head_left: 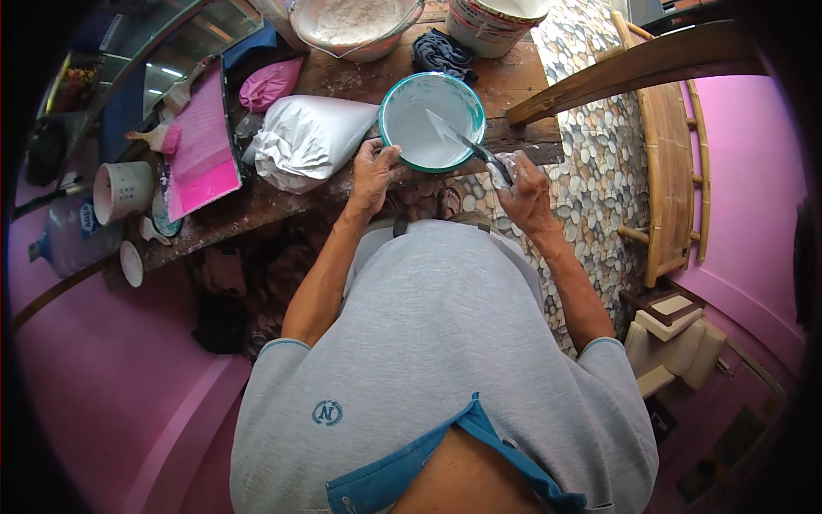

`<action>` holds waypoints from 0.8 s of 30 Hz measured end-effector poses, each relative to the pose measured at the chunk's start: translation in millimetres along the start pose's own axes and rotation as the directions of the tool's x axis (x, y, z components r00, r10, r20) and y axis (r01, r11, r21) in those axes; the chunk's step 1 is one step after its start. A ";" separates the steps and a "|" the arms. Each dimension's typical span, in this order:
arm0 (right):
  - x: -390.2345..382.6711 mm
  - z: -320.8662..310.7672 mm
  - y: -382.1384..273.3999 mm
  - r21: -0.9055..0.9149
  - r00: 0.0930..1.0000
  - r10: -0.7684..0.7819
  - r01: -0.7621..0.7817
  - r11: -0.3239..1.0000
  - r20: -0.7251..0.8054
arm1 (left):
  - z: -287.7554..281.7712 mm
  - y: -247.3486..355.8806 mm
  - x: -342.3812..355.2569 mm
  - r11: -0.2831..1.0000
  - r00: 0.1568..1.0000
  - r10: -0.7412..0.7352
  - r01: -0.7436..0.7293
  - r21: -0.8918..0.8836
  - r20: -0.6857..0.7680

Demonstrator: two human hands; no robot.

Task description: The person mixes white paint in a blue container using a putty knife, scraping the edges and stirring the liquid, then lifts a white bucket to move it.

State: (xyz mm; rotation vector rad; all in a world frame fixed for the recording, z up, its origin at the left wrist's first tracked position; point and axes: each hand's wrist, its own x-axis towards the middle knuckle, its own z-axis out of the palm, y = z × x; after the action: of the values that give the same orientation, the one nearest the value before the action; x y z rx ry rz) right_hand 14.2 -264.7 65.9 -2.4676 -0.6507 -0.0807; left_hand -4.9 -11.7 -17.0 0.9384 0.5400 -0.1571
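Observation:
A teal-rimmed bucket (395, 101) with a smooth white paste (421, 147) inside is at the table's near edge. My left hand (373, 176) grips its near left side, thumb by the rim. In my right hand (524, 195), dusted with white, is the dark handle of a pointed trowel (443, 126). The trowel's pale blade reaches over the rim into the bucket, above or in the paste; I cannot tell which. Left of the bucket lies a crumpled white bag (308, 141), close to my left hand.
On the wooden table (360, 79) stand a basin of white powder (355, 21), a bucket (492, 26) and a dark cloth (443, 55). Leftward are a pink tray (204, 158), brushes and a white pot (122, 193). A wooden beam (634, 73) juts in at right, over pebble-patterned floor (591, 184).

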 end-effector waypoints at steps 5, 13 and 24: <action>-9.1 3.1 8.0 0.008 0.999 0.033 -0.033 0.999 -0.017 | -3.9 11.6 1.2 0.991 0.996 -0.075 0.068 0.114 0.054; -0.9 7.4 -2.7 0.132 0.925 0.351 -0.370 0.920 0.148 | -11.7 28.8 7.2 0.964 0.968 -0.225 0.205 0.171 0.112; -4.7 7.5 2.2 0.104 0.991 0.125 -0.120 0.987 -0.047 | 4.3 12.6 6.5 0.978 0.980 -0.083 0.045 0.205 0.178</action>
State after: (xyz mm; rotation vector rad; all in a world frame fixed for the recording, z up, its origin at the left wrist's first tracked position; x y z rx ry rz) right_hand 10.5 -264.2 57.6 -2.3926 -0.4673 -0.0638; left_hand 6.7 -7.1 -9.2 1.0900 0.3857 -0.3595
